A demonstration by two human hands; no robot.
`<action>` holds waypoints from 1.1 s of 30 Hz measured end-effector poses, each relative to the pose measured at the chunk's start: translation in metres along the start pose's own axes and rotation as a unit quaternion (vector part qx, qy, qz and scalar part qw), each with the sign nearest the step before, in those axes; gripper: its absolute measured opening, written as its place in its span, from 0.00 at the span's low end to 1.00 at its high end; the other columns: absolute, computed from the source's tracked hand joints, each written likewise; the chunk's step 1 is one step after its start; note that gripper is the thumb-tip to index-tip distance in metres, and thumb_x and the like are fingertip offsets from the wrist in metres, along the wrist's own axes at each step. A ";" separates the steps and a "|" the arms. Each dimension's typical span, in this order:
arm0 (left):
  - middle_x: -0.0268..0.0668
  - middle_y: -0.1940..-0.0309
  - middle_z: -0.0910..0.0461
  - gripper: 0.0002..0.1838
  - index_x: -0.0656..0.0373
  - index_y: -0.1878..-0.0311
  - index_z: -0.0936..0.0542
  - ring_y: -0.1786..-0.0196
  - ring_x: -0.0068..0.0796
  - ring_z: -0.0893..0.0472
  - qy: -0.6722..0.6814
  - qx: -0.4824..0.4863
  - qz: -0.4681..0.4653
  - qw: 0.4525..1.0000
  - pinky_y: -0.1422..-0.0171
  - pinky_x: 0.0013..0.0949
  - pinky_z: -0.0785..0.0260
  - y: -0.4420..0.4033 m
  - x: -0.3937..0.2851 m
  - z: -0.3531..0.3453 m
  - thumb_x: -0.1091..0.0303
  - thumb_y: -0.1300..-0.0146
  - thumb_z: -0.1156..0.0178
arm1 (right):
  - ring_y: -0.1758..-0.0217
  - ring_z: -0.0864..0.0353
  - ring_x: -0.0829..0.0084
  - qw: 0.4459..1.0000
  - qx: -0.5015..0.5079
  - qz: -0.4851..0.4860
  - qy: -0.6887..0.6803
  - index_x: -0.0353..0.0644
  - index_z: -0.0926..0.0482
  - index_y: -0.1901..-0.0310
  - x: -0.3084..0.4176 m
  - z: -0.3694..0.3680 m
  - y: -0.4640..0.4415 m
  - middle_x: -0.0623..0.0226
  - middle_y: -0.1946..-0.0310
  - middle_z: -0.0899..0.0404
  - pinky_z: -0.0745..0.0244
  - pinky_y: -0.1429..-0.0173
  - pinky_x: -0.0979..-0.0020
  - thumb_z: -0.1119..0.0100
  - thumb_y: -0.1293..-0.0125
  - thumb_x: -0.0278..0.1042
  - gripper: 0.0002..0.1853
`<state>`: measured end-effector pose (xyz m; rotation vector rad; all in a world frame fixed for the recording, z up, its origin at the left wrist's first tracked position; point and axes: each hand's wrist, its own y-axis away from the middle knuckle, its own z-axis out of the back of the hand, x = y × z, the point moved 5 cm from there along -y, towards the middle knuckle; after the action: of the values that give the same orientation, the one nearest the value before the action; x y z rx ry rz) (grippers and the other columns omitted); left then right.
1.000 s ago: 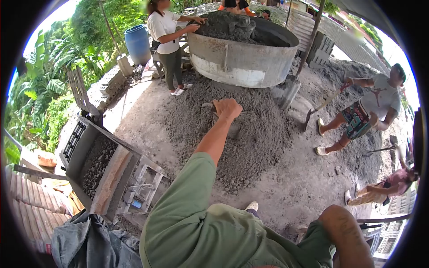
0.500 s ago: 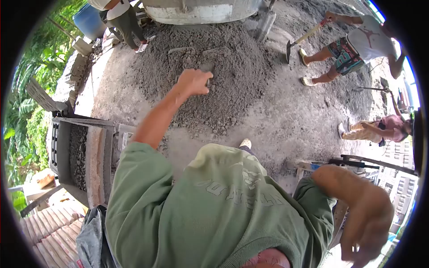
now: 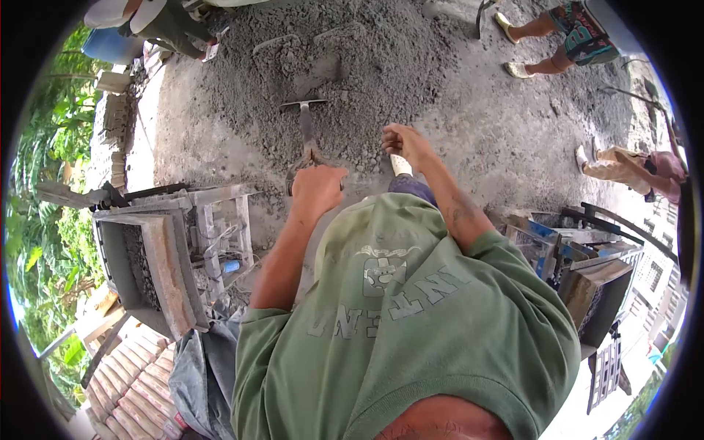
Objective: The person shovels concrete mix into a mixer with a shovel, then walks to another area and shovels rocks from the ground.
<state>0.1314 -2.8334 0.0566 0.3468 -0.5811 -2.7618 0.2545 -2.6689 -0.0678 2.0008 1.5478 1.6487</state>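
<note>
My left hand is closed round the grip end of a shovel, low in front of my body. The shovel's shaft points away from me to the grey pile of wet mix. Only the top edge of its blade shows there; the rest of the blade is hidden. My right hand is right of the shovel, apart from it, above my shoe. Its fingers are curled in loosely, and I see nothing in them.
A box of dark gravel stands at left beside a wooden frame; another box is at right. Co-workers stand at top left, top right and far right. Stacked pieces lie at lower left.
My left hand has drawn back from over the pile toward my body, with the shovel in it. My right hand has swung from the lower right to in front of me. The view has shifted.
</note>
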 end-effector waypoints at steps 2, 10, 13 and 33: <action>0.40 0.69 0.19 0.20 0.42 0.55 0.20 0.65 0.41 0.20 -0.010 0.015 -0.012 1.000 0.61 0.42 0.29 -0.023 -0.021 0.002 0.70 0.54 0.46 | 0.66 0.24 0.72 0.991 0.062 -0.118 0.027 0.38 0.27 0.54 -0.030 -0.032 -0.021 0.63 0.66 0.24 0.27 0.61 0.72 0.55 0.33 0.49 0.21; 0.38 0.82 0.24 0.11 0.50 0.65 0.21 0.73 0.40 0.21 -0.018 0.045 -0.101 0.994 0.69 0.40 0.32 -0.031 -0.104 0.137 0.58 0.50 0.39 | 0.76 0.26 0.70 0.927 0.094 -0.238 -0.273 0.38 0.32 0.67 0.003 -0.158 -0.087 0.61 0.77 0.29 0.27 0.71 0.67 0.46 0.39 0.51 0.20; 0.33 0.86 0.29 0.25 0.51 0.57 0.19 0.80 0.33 0.25 -0.014 -0.013 -0.096 0.995 0.73 0.33 0.37 0.009 -0.130 0.247 0.41 0.50 0.41 | 0.74 0.25 0.65 0.938 0.064 -0.192 -0.281 0.33 0.33 0.63 0.025 -0.134 -0.152 0.56 0.75 0.30 0.25 0.68 0.63 0.42 0.43 0.40 0.18; 0.38 0.74 0.28 0.43 0.57 0.39 0.42 0.75 0.27 0.25 0.732 -0.180 0.295 0.588 0.71 0.29 0.29 -0.049 -0.095 -0.039 0.86 0.66 0.45 | 0.79 0.27 0.63 0.897 -0.344 -0.166 -0.225 0.31 0.32 0.69 -0.077 0.171 -0.132 0.58 0.78 0.32 0.28 0.77 0.64 0.53 0.45 0.26 0.06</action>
<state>0.2197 -2.7727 0.0177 1.6334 0.3014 -1.1137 0.3165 -2.5826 -0.2710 1.4830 0.8930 1.2302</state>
